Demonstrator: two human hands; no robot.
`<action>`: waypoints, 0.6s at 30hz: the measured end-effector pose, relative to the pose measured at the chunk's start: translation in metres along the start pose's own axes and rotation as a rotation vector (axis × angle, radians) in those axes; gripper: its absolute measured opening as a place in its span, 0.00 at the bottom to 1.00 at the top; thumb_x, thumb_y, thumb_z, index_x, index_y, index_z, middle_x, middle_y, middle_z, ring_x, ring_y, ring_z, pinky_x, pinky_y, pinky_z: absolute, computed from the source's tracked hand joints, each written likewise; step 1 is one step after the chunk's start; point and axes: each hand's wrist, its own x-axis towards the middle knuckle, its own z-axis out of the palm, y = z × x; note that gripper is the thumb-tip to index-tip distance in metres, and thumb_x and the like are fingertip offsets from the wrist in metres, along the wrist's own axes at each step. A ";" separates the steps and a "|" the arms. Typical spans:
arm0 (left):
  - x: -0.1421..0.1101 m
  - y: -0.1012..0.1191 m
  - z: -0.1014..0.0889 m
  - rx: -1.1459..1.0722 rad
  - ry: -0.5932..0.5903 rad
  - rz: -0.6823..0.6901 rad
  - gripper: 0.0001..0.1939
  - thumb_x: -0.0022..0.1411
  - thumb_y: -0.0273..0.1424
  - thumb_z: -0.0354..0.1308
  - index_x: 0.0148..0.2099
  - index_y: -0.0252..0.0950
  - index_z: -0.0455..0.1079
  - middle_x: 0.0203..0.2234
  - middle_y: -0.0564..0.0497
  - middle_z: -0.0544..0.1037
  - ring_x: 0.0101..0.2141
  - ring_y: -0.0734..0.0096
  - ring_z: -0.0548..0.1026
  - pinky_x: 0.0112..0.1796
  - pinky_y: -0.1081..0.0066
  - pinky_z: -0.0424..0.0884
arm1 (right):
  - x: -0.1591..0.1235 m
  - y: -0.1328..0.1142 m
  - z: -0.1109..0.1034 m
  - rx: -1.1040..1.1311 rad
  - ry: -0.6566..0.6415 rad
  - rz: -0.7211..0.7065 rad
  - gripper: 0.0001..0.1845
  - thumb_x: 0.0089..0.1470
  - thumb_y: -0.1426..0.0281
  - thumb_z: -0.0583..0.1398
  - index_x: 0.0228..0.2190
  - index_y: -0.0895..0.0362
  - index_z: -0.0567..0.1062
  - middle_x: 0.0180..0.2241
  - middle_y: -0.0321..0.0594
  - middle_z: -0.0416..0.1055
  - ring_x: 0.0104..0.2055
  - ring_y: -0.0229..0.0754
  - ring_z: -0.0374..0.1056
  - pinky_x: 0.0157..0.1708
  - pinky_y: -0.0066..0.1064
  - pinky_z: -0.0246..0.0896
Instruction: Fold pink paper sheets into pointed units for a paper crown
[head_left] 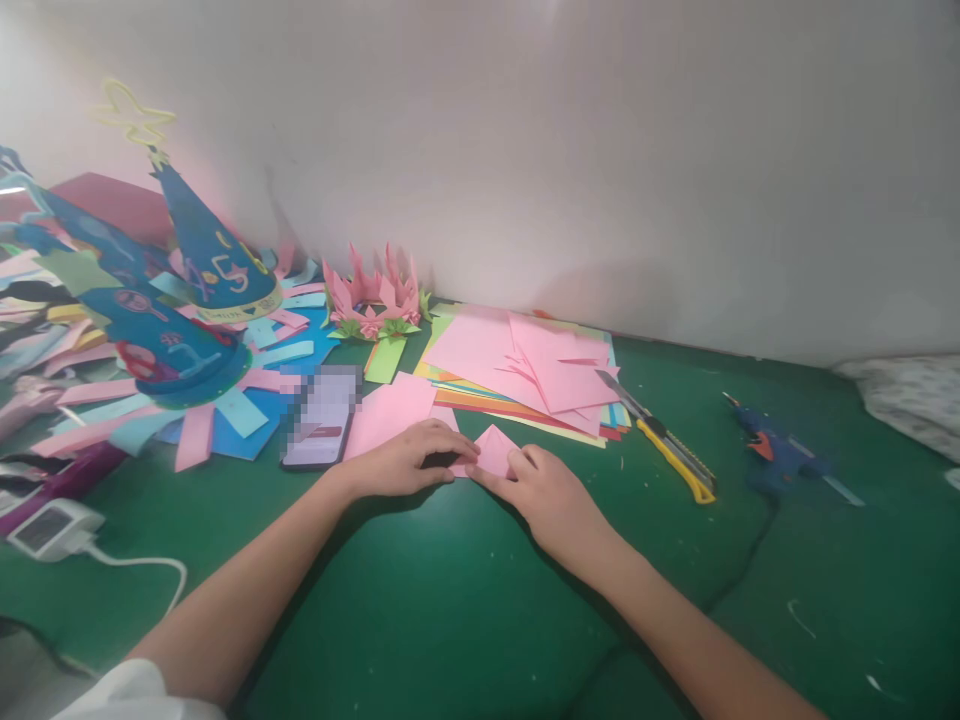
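A small piece of pink paper [494, 452], folded to a point at the top, lies on the green table between my hands. My left hand [409, 458] reaches in from the left, its curled fingers and thumb on the paper's left edge. From the right, my right hand [546, 492] grips the same piece, index finger stretched along its lower edge and the other fingers bent at its side. My fingers hide part of the folded edges. Just beyond my left hand lies a larger pink sheet [390, 410], partly beside a phone [322, 415].
A stack of coloured paper [517, 360] lies behind my hands. To the right are a yellow utility knife [671, 455], blade out, and a blue glue gun [787, 450] with its cord. Decorated blue cone hats [214, 250] and a pink paper crown [373, 300] stand left.
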 end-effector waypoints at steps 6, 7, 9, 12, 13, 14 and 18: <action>0.001 0.002 0.001 -0.014 0.047 -0.027 0.10 0.63 0.28 0.52 0.46 0.36 0.68 0.44 0.46 0.70 0.46 0.68 0.68 0.49 0.66 0.64 | 0.001 0.000 0.001 -0.015 -0.004 -0.011 0.31 0.54 0.81 0.53 0.56 0.43 0.63 0.30 0.41 0.62 0.31 0.42 0.53 0.30 0.33 0.48; 0.001 0.002 0.002 -0.006 0.057 -0.044 0.09 0.63 0.28 0.53 0.45 0.36 0.69 0.43 0.46 0.69 0.45 0.68 0.68 0.48 0.67 0.64 | 0.001 0.001 0.001 -0.017 -0.005 -0.012 0.32 0.54 0.81 0.53 0.57 0.43 0.62 0.30 0.40 0.62 0.32 0.42 0.53 0.30 0.33 0.48; 0.002 0.003 0.004 0.022 0.076 -0.075 0.08 0.62 0.29 0.53 0.43 0.35 0.70 0.41 0.46 0.69 0.43 0.68 0.68 0.46 0.68 0.65 | 0.001 0.001 0.002 -0.022 -0.006 -0.017 0.33 0.53 0.82 0.53 0.57 0.43 0.61 0.30 0.41 0.63 0.32 0.43 0.53 0.30 0.33 0.48; 0.003 0.004 0.006 0.104 0.091 -0.099 0.08 0.62 0.31 0.54 0.42 0.36 0.71 0.39 0.47 0.68 0.42 0.67 0.67 0.45 0.67 0.65 | 0.000 0.001 0.002 -0.029 -0.004 -0.021 0.35 0.52 0.82 0.53 0.58 0.44 0.60 0.30 0.41 0.62 0.32 0.43 0.53 0.30 0.33 0.48; 0.003 0.004 0.006 0.137 0.091 -0.101 0.08 0.62 0.31 0.54 0.42 0.37 0.71 0.39 0.47 0.69 0.42 0.67 0.67 0.45 0.67 0.64 | 0.000 0.002 0.002 -0.027 -0.004 -0.020 0.35 0.52 0.82 0.53 0.58 0.43 0.60 0.30 0.41 0.62 0.31 0.43 0.52 0.30 0.33 0.48; 0.003 0.004 0.006 0.165 0.088 -0.100 0.08 0.62 0.32 0.55 0.42 0.37 0.71 0.38 0.48 0.69 0.42 0.67 0.67 0.45 0.66 0.63 | 0.000 0.002 0.002 -0.026 -0.003 -0.018 0.35 0.52 0.82 0.53 0.58 0.43 0.60 0.30 0.41 0.62 0.32 0.43 0.52 0.30 0.32 0.48; 0.002 -0.001 0.005 0.213 0.067 -0.097 0.09 0.63 0.34 0.55 0.44 0.41 0.71 0.40 0.49 0.70 0.43 0.66 0.66 0.46 0.66 0.60 | 0.000 0.002 0.003 -0.015 0.002 -0.012 0.34 0.53 0.81 0.53 0.57 0.42 0.61 0.30 0.41 0.62 0.32 0.43 0.52 0.30 0.32 0.48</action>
